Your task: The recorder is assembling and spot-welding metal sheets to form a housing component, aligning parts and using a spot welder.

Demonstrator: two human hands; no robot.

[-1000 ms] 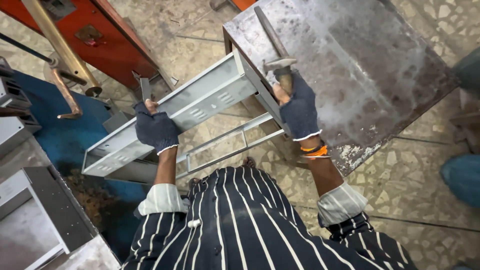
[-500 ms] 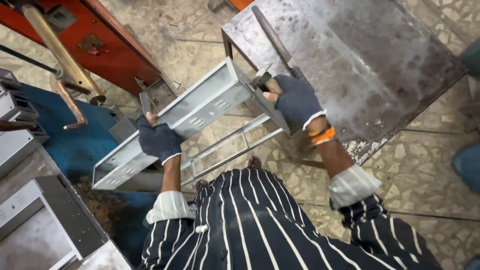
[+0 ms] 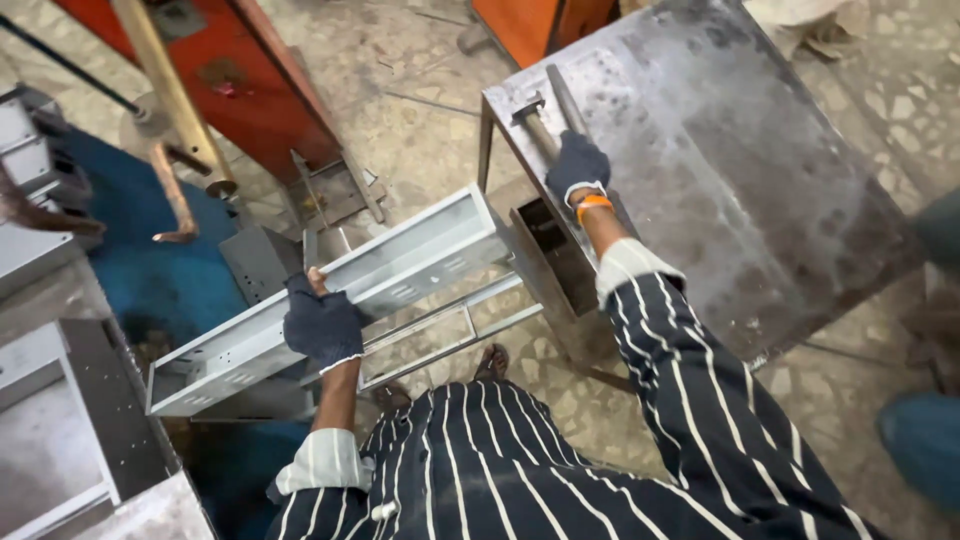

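The right hand [image 3: 577, 165] has left the grey sheet-metal channel [image 3: 330, 295] and is gripping the hammer [image 3: 545, 125] at the desk's [image 3: 740, 180] left edge (left hand's [image 3: 322, 325] fingers are still clasping the channel).

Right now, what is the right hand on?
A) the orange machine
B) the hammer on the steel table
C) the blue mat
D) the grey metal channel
B: the gloved right hand is closed around the handle of the hammer lying on the steel table, while the left hand alone grips the grey metal channel.
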